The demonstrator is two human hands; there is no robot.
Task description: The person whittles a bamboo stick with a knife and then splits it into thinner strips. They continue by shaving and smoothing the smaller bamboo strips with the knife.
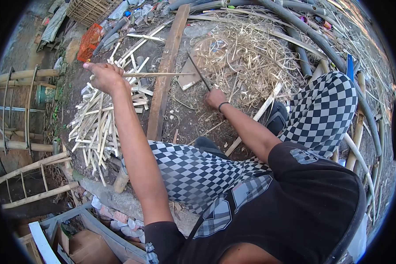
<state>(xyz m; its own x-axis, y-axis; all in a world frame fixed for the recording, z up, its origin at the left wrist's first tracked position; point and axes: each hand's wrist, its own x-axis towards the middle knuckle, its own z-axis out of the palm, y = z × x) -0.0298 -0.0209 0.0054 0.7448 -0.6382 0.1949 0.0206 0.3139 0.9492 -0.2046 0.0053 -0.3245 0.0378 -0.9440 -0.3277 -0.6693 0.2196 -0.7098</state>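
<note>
My left hand [104,77] is closed around one end of a thin bamboo strip [158,74], which points to the right across a wooden plank [165,79]. In my right hand [215,97] is the handle of a knife [198,70], its long dark blade slanting up and left. The strip's far end lies right by the blade. Beneath my left hand and forearm spreads a pile of cut bamboo strips [94,123]. Beyond the knife lies a heap of curly bamboo shavings [251,61], with a flat brown piece of board [188,75] at its edge.
Bamboo poles [303,28] lie along the back and right. An orange plastic crate [89,42] and a woven basket [90,11] stand at the back left. Bamboo ladder-like frames [35,174] are on the left, and a grey wooden frame [105,231] is at lower left.
</note>
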